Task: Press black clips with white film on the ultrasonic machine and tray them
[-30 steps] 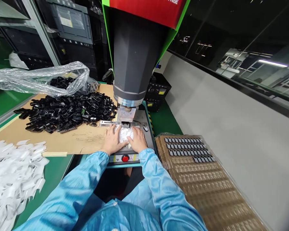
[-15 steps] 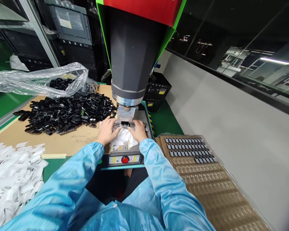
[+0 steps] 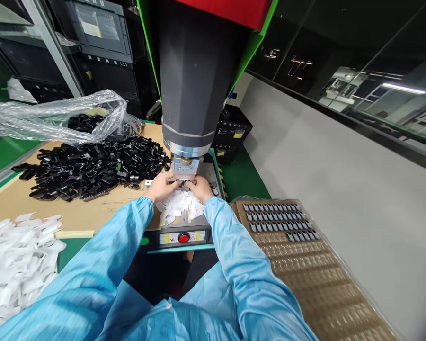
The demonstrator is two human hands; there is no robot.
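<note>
My left hand and my right hand reach together under the grey press head of a machine. Their fingertips meet at the small metal fixture below the horn, and whatever they pinch there is hidden. A small heap of white plastic pieces lies on the machine base just behind my hands. Both arms wear light blue sleeves.
A pile of black plastic parts lies on cardboard at the left, beside a clear bag. White pieces heap at the near left. A brown tray holding rows of dark parts sits at right. A red button faces me.
Both hands moved forward off the white pieces to the fixture under the press head, uncovering the white heap. The view shifted slightly closer to the machine.
</note>
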